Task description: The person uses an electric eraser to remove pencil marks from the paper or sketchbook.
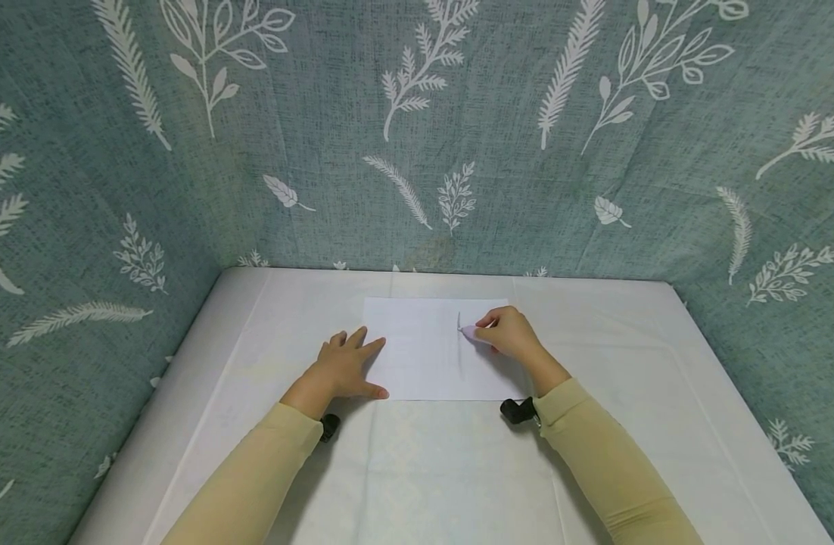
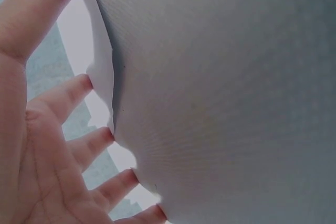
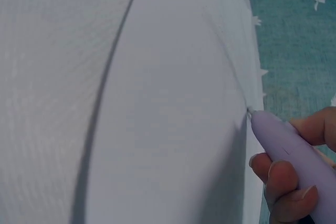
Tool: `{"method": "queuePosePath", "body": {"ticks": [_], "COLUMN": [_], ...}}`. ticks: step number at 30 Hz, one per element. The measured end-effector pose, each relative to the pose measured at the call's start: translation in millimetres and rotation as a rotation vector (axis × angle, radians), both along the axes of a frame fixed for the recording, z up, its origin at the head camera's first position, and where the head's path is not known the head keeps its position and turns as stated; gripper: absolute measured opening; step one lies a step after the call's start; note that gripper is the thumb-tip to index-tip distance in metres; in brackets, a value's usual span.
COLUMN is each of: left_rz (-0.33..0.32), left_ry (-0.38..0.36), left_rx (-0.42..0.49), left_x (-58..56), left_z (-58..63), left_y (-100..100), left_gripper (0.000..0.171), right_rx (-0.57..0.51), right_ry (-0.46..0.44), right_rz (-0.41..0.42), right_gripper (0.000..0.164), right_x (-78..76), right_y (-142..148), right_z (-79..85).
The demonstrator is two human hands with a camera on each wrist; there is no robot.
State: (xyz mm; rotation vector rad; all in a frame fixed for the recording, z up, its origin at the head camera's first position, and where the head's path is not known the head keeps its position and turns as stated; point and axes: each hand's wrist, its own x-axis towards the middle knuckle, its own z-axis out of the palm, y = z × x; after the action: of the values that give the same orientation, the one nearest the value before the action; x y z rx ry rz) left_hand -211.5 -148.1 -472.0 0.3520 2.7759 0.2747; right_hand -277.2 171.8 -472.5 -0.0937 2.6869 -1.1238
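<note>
A white sheet of paper point(image 1: 417, 348) lies flat on the table. My left hand point(image 1: 345, 369) rests at its left edge with fingers spread; in the left wrist view the fingertips point(image 2: 84, 81) touch down along a white edge. My right hand point(image 1: 512, 333) pinches a thick lilac pen-shaped tool point(image 3: 286, 148) between thumb and fingers. Its thin metal tip point(image 3: 250, 110) meets the paper right of the middle. A thin dark line point(image 1: 459, 318) runs up from the tip, and a fainter streak runs below; whether it is drawn or cut I cannot tell.
The table point(image 1: 444, 484) wears a white cloth with fold creases. Green leaf-patterned fabric point(image 1: 417, 189) rises behind it and at both sides. Small black wrist devices point(image 1: 517, 411) sit under both sleeves.
</note>
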Motion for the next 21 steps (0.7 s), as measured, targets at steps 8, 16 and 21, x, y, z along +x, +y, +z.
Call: {"method": "queuePosePath", "body": {"ticks": [8, 16, 21], "left_rz": [0.006, 0.007, 0.005], "left_ry": [-0.002, -0.001, -0.005], "left_rx": [0.006, 0.009, 0.012], "left_x": [0.6, 1.0, 1.6], "left_z": [1.4, 2.7, 3.3], "left_y": [0.7, 1.0, 1.4], "left_gripper": [0.104, 0.104, 0.104], "right_rx": [0.007, 0.014, 0.012], "right_ry": [0.005, -0.005, 0.011], "right_rz": [-0.028, -0.009, -0.025], "right_gripper": [0.019, 0.019, 0.018], "right_x": [-0.5, -2.2, -2.0], "right_y": [0.2, 0.6, 1.3], "right_z": [1.9, 1.5, 2.7]}}
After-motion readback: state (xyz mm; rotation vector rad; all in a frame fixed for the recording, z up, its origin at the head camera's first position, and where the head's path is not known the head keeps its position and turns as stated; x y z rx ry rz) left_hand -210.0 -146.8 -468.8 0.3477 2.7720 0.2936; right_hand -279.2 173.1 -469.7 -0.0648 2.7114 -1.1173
